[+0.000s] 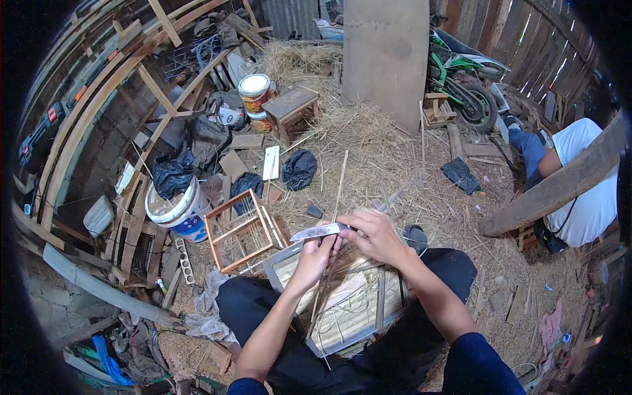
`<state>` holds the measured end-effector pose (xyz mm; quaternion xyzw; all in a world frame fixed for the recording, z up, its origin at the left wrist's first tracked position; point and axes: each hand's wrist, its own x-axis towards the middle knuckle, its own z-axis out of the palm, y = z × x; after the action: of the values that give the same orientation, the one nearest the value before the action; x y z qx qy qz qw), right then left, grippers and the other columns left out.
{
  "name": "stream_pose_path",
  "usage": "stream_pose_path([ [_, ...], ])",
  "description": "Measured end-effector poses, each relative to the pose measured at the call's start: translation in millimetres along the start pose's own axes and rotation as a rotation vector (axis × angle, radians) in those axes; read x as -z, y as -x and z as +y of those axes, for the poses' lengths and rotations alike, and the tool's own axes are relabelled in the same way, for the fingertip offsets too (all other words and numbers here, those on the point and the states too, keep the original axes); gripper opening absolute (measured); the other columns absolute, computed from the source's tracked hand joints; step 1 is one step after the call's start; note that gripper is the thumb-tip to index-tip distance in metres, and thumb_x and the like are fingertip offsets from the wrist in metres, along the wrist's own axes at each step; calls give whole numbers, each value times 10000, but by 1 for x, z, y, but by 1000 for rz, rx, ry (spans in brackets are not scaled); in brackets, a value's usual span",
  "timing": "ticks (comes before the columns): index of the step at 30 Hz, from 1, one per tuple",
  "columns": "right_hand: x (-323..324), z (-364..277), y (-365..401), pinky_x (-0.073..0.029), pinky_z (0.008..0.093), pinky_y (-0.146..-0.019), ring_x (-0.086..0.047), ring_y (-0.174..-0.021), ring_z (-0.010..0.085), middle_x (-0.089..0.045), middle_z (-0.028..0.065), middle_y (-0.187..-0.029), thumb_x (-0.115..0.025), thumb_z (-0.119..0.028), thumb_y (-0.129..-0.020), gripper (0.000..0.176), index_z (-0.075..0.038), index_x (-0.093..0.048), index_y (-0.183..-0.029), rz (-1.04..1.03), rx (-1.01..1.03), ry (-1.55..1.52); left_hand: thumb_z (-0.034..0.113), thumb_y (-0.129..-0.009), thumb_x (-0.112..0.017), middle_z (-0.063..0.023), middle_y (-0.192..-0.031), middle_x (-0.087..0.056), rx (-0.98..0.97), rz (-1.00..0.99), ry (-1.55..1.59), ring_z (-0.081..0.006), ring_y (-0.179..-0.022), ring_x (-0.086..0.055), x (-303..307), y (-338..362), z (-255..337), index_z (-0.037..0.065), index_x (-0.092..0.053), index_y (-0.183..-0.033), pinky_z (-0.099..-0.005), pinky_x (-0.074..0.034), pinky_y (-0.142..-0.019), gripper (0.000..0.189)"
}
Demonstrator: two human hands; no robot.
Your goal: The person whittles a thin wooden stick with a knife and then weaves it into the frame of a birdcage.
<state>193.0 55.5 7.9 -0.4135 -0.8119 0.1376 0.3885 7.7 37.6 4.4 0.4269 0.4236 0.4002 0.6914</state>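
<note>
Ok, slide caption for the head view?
Knife in right hand, thin strip in left hand, straw-littered floor beyond.

knife (316, 232): 1 | motorbike (459, 62): 1 | blue-white bucket (186, 219): 1 | other person (575, 139): 1

Left hand (318, 255) curled into a grip, right hand (376, 234) closed likewise and held just beside it, slightly farther forward, left forearm (271, 328) and right forearm (440, 297) (both bare) angled inward, legs (247, 308) spread apart.
</note>
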Motion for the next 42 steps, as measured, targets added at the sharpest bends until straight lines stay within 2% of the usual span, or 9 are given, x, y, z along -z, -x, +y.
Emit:
stream_pose_path([
  [3,6,0,-4,-487,397,-708,-620,-794,294,-641,111,-846,-668,-294,-897,286,-67,-694,-1070,76,-10,28,224,-1054,-473,65,-685,-434,-120,45,37,-22,-601,-385,6,-8,-6,70,-536,-1009,-204,-309,-512,172],
  [4,7,2,-4,-486,395,-705,-620,-792,293,-642,110,-843,-671,-292,-896,284,-66,-695,-1065,113,-39,42,282,-1050,-493,70,-663,-380,-152,77,34,-26,-541,-319,7,-9,-4,120,-494,-970,-197,-243,-463,180],
  [8,11,15,-2,-485,391,-704,-624,-785,295,-649,109,-833,-681,-283,-889,276,-51,-699,-1038,203,-115,119,357,-1055,-472,93,-631,-327,-70,108,90,-12,-503,-259,14,-7,11,142,-488,-922,-196,-193,-445,253],
  [14,14,19,6,-486,401,-715,-633,-797,308,-670,126,-871,-684,-289,-888,297,-31,-696,-1035,245,-198,173,364,-1057,-463,94,-615,-311,-149,144,74,-16,-490,-246,24,-6,8,124,-495,-919,-205,-185,-436,279],
  [20,7,23,16,-492,409,-735,-641,-827,310,-672,127,-889,-688,-266,-885,278,-36,-689,-1041,167,-136,129,313,-1047,-505,54,-680,-452,-304,143,-102,-16,-545,-342,25,-7,2,83,-550,-970,-192,-255,-470,247],
  [24,9,16,18,-491,405,-729,-640,-833,307,-671,129,-896,-696,-220,-878,248,-42,-682,-1050,117,-125,86,262,-1050,-503,22,-725,-529,-306,151,-218,-43,-654,-467,19,-1,8,12,-583,-1009,-219,-375,-584,266],
  [30,9,17,21,-491,400,-723,-635,-836,311,-668,134,-908,-700,-206,-876,254,-34,-678,-1061,99,-127,60,209,-1048,-491,12,-785,-567,-349,46,-257,-42,-647,-465,22,-7,-4,2,-585,-1082,-219,-377,-574,230],
  [33,9,18,18,-494,402,-725,-635,-834,318,-667,141,-909,-698,-202,-878,259,-26,-675,-1067,121,-112,55,172,-1035,-483,-3,-857,-581,-201,-5,-77,-41,-669,-440,21,-5,-1,5,-575,-1173,-208,-355,-573,235],
  [42,16,17,13,-502,400,-730,-640,-831,332,-667,161,-906,-700,-192,-877,266,-4,-674,-1064,149,-160,59,194,-1038,-474,-42,-882,-613,-62,-45,56,-37,-639,-404,11,7,19,-16,-482,-1364,-192,-324,-523,388],
])
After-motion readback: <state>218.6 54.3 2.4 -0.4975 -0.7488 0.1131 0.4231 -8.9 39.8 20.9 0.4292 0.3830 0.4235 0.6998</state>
